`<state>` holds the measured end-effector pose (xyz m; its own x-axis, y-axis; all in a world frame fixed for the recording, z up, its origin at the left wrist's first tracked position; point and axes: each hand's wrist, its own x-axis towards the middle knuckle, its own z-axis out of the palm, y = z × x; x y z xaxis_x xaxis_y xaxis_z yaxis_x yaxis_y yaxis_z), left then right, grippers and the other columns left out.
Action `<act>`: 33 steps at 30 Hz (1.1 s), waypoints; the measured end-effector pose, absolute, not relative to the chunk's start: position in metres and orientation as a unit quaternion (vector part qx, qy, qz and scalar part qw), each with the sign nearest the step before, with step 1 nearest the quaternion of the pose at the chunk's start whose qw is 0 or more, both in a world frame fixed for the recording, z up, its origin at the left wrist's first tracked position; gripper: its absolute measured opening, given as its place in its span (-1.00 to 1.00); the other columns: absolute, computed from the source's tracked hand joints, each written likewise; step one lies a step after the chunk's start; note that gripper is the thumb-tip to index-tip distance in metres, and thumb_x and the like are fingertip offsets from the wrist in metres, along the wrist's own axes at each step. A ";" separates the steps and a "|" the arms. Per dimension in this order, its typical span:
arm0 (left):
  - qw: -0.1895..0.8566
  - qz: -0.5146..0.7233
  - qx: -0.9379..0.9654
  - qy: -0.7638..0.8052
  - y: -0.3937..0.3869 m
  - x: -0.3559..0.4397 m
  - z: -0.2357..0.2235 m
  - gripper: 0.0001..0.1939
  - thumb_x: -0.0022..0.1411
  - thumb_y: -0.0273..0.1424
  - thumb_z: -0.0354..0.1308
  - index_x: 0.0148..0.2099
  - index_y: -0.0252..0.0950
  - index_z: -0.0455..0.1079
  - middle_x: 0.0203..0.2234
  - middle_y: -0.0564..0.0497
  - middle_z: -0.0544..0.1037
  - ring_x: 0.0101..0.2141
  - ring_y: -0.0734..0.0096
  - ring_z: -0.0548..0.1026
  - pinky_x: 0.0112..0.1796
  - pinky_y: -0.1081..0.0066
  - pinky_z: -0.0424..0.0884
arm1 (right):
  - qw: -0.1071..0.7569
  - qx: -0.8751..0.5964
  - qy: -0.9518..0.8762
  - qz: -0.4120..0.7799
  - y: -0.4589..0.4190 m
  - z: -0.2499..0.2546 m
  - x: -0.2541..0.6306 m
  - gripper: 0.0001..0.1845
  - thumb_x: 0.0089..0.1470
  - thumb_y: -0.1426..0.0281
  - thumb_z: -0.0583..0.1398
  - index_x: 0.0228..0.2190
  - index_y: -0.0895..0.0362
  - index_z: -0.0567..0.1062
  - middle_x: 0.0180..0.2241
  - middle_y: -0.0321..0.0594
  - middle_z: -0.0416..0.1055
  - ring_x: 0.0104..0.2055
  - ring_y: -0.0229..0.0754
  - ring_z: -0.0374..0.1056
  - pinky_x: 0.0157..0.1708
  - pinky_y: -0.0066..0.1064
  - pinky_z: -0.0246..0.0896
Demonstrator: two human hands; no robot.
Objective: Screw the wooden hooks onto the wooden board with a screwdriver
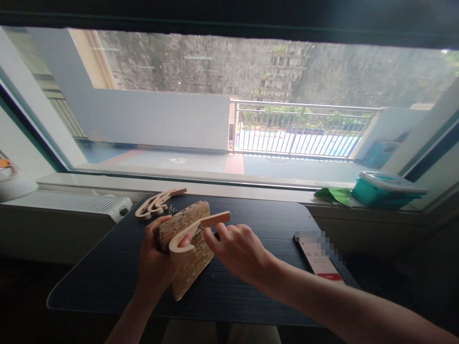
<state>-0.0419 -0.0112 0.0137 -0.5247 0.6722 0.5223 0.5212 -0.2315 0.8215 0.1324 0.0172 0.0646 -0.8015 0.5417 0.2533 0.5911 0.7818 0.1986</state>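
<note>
My left hand is closed around the left edge of a rough wooden block, which stands tilted on the dark table. Its fingers also press a pale curved wooden hook against the block's face. A fingertip shows inside the hook's bend. My right hand is closed on a screwdriver; the thin metal shaft points at the hook's straight arm, and most of the dark handle is hidden by the fingers. Whether a screw sits under the tip cannot be made out.
Behind the block, more curved wooden hooks lie beside several small screws on the table. A phone lies at the right. On the windowsill are a green cloth and a teal lidded box. A radiator stands left.
</note>
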 end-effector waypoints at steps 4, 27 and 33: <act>0.051 0.619 0.490 0.612 -0.009 -0.044 0.012 -0.45 -0.11 -0.26 0.30 -0.04 -0.19 0.26 -0.26 0.00 0.50 -0.33 0.25 0.53 -0.32 0.29 0.52 | 0.086 -0.303 -0.939 -0.137 0.016 0.062 0.130 -0.73 0.18 0.54 -0.04 -0.10 0.20 0.32 -0.36 -0.11 0.39 -0.43 -0.18 0.38 -0.55 -0.42 0.21; 0.071 0.622 0.472 0.621 -0.014 -0.044 0.013 -0.45 -0.10 -0.26 0.30 -0.04 -0.21 0.25 -0.29 0.00 0.52 -0.37 0.29 0.54 -0.36 0.35 0.53 | 0.155 -0.337 -0.920 0.129 0.024 0.074 0.145 -0.66 0.09 0.53 0.00 -0.07 0.14 0.31 -0.22 -0.16 0.48 -0.25 -0.17 0.39 -0.37 -0.40 0.13; 0.075 0.620 0.477 0.618 -0.011 -0.044 0.015 -0.47 -0.09 -0.28 0.30 -0.04 -0.22 0.25 -0.29 -0.01 0.52 -0.36 0.28 0.55 -0.35 0.33 0.53 | 0.149 -0.255 -0.952 -0.076 0.034 0.065 0.151 -0.79 0.23 0.49 -0.04 -0.16 0.15 0.34 -0.32 -0.21 0.40 -0.38 -0.26 0.32 -0.50 -0.44 0.05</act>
